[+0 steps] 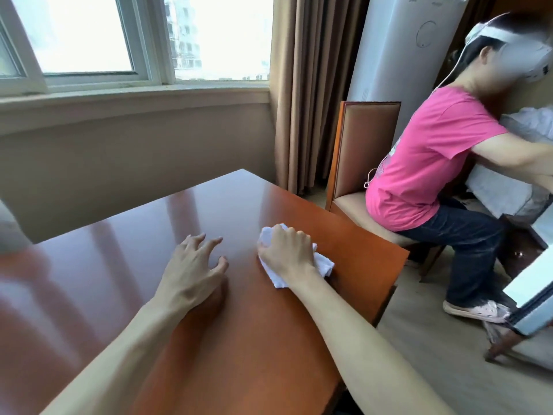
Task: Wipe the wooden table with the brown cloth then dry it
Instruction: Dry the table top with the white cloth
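Note:
The glossy wooden table fills the lower left of the head view. My right hand grips a crumpled white cloth and presses it onto the tabletop near the right edge. My left hand is beside it to the left, fingers spread, with the fingertips resting on the wood. No brown cloth is in view.
A person in a pink shirt sits on a wooden chair just beyond the table's right edge. A window and curtain lie behind the table. A white floor unit stands at the back right.

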